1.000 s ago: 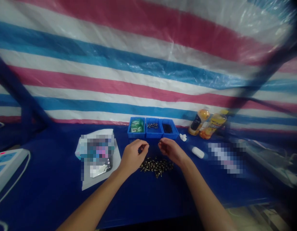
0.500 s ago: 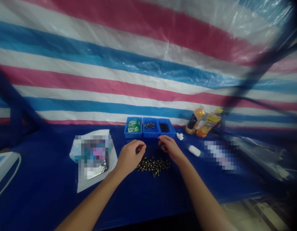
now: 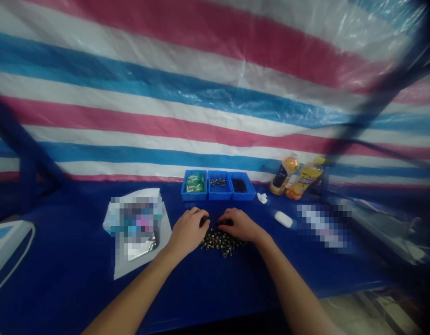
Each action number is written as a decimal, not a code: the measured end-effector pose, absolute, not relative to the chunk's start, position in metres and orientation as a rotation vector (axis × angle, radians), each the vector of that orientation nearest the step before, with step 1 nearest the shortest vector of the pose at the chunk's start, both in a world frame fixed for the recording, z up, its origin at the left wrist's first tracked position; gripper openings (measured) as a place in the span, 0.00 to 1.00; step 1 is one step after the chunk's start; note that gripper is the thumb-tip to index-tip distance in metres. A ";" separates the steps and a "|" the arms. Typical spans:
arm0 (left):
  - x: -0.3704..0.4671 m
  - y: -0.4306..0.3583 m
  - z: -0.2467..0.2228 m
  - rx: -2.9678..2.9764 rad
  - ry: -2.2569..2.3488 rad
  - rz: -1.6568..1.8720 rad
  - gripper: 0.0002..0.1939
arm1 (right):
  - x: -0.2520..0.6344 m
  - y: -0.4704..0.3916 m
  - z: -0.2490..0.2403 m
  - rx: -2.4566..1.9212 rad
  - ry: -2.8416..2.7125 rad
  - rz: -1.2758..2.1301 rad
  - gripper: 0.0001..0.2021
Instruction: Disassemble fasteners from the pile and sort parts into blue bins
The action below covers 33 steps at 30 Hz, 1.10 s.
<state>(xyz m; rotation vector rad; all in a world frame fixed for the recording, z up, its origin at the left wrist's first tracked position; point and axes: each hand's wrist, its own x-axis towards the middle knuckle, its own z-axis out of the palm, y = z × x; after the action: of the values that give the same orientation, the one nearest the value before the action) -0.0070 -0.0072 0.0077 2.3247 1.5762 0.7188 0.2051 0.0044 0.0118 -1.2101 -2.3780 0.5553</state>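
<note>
A pile of small brassy, screw-like metal parts (image 3: 223,243) lies on the blue tabletop. At its upper left edge is my left hand (image 3: 190,229), its fingers curled and nearly pinched; a dark spot shows between them, too small to make out. My right hand (image 3: 240,224) hovers at the upper right of the same pile, fingers bent in with the thumb; what they hold, if anything, is hidden. Behind the hands stand three blue bins: one with green-and-white packets (image 3: 195,183), one with small metal pieces (image 3: 218,182), one with small black pieces (image 3: 239,185).
On the left lie a white sheet with a partly blurred package (image 3: 141,251) and a white device with a cable (image 3: 12,237). To the right are crumpled tissue (image 3: 262,198), a white oval case (image 3: 283,219) and two drink bottles (image 3: 303,180). A striped sheet (image 3: 215,125) hangs behind.
My right hand has come down and left, from near the bins to the pile's upper edge. My left hand has dropped slightly. The two hands are now closer together.
</note>
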 end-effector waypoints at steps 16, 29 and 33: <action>0.002 -0.013 0.022 2.303 1.201 1.001 0.10 | 0.183 0.006 0.010 -0.979 -1.428 1.329 0.16; -0.001 -0.011 0.030 2.045 1.301 1.237 0.06 | 0.182 0.000 0.020 -0.894 -1.427 1.326 0.13; -0.002 -0.011 0.032 1.976 1.299 1.202 0.08 | 0.182 -0.002 0.021 -0.915 -1.542 1.187 0.11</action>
<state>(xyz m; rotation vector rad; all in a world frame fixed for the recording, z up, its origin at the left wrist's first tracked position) -0.0018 -0.0106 0.0318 1.9761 1.2985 1.2020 0.1819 -0.0015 0.0206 -0.9150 -1.5420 1.1873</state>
